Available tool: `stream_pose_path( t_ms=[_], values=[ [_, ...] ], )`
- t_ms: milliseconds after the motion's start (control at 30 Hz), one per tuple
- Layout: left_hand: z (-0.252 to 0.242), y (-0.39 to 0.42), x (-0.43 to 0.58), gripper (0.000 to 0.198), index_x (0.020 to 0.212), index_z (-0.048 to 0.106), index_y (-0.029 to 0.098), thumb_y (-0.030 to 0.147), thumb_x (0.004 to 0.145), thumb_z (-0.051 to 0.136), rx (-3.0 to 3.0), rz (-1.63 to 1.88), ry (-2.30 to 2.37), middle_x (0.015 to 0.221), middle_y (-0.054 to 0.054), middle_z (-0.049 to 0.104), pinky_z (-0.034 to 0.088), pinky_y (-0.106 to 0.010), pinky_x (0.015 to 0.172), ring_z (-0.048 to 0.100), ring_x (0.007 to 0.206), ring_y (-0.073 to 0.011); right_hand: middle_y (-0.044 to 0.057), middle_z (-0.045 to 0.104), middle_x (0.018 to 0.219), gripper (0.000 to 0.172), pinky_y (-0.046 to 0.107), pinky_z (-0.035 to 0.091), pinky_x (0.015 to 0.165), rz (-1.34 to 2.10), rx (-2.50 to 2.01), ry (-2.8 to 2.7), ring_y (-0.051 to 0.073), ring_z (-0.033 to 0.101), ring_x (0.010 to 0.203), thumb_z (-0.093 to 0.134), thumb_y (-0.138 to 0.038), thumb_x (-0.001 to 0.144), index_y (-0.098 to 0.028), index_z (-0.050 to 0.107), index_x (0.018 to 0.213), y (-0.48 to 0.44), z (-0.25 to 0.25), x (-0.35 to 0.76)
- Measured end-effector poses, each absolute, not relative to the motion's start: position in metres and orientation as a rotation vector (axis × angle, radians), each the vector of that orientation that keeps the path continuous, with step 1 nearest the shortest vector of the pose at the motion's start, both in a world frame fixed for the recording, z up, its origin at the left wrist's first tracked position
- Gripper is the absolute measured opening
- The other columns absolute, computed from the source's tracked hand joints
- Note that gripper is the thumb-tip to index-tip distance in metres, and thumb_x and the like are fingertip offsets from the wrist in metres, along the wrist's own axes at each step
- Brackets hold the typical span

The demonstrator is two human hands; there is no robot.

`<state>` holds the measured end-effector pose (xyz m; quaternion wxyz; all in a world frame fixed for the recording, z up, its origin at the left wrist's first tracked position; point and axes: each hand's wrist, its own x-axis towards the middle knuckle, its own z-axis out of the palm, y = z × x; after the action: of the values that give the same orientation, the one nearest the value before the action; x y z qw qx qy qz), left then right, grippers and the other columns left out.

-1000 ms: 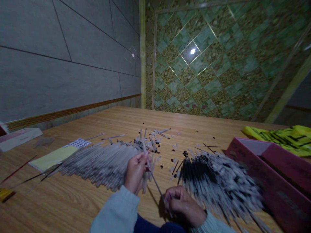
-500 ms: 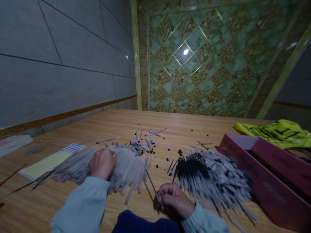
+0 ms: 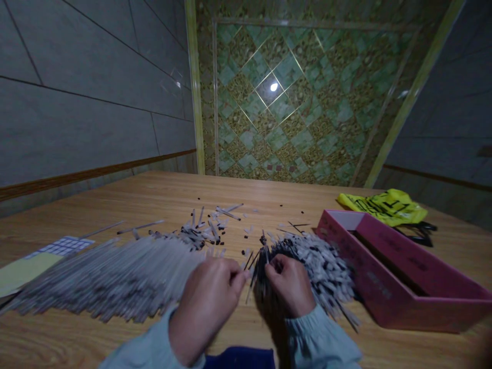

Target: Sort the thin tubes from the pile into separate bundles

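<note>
My left hand (image 3: 209,294) is closed, thumb against the curled fingers, between the two piles; what it pinches, if anything, cannot be made out. To its right, my right hand (image 3: 290,284) is pinched at the near edge of the dark-ended pile. A thin dark stick (image 3: 266,252) stands up at its fingertips. Left of my hands lies a wide pile of thin translucent tubes (image 3: 115,274), partly covered by the left hand. The pile of black-and-clear sticks (image 3: 326,266) lies beyond and right of my right hand.
A long pink open box (image 3: 378,287) stands at the right, with a yellow printed bag (image 3: 384,206) behind it. Short tubes and black bits (image 3: 202,233) are scattered mid-table. A yellow and checked card (image 3: 34,266) lies at the left. Tiled wall borders the wooden table (image 3: 161,192).
My left hand has left the translucent tubes and moved right, close to my right hand. My right hand, with the thin stick, has moved forward to the dark-ended pile. The view has shifted right.
</note>
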<state>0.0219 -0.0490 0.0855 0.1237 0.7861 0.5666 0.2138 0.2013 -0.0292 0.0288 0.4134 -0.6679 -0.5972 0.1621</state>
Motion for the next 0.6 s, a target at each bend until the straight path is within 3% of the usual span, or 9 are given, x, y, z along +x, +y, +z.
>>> stream_pose_path(
  t_ms=[67, 167, 367, 600],
  values=[
    [0.070, -0.057, 0.045, 0.030, 0.067, 0.070, 0.021, 0.039, 0.078, 0.050, 2.230, 0.668, 1.525, 0.066, -0.005, 0.070, 0.034, -0.026, 0.056, 0.060, 0.063, -0.0186, 0.004, 0.058, 0.053, 0.020, 0.026, 0.022, 0.049, 0.083, -1.960, -1.589, 0.015, 0.051, 0.054, 0.051, -0.027, 0.070, -0.019, 0.055, 0.053, -0.028, 0.035, 0.217],
    [0.040, -0.050, 0.058, 0.025, 0.070, 0.070, 0.019, 0.033, 0.078, 0.051, 2.150, 0.752, 1.526, 0.067, -0.005, 0.069, 0.035, -0.024, 0.057, 0.061, 0.065, -0.0175, 0.008, 0.066, 0.061, 0.021, 0.027, 0.021, 0.047, -0.084, -2.191, -1.684, 0.019, 0.059, 0.059, 0.048, -0.028, 0.072, -0.020, 0.060, 0.056, -0.028, 0.034, 0.227],
    [0.007, -0.016, 0.044, 0.028, 0.074, 0.070, 0.019, 0.031, 0.082, 0.046, 1.978, 1.083, 1.330, 0.071, -0.004, 0.071, 0.042, -0.024, 0.059, 0.062, 0.066, -0.0169, 0.011, 0.070, 0.070, 0.022, 0.028, 0.030, 0.051, -0.177, -2.227, -1.754, 0.023, 0.065, 0.068, 0.048, -0.029, 0.072, -0.019, 0.064, 0.061, -0.029, 0.024, 0.219],
    [-0.006, -0.002, 0.044, 0.024, 0.078, 0.069, 0.021, 0.030, 0.082, 0.047, 2.096, 1.178, 1.384, 0.077, -0.004, 0.072, 0.044, -0.026, 0.066, 0.064, 0.073, -0.0183, 0.012, 0.071, 0.074, 0.020, 0.029, 0.036, 0.052, -0.230, -2.277, -1.811, 0.026, 0.066, 0.073, 0.051, -0.030, 0.073, -0.017, 0.066, 0.066, -0.030, 0.025, 0.219]
  ],
)
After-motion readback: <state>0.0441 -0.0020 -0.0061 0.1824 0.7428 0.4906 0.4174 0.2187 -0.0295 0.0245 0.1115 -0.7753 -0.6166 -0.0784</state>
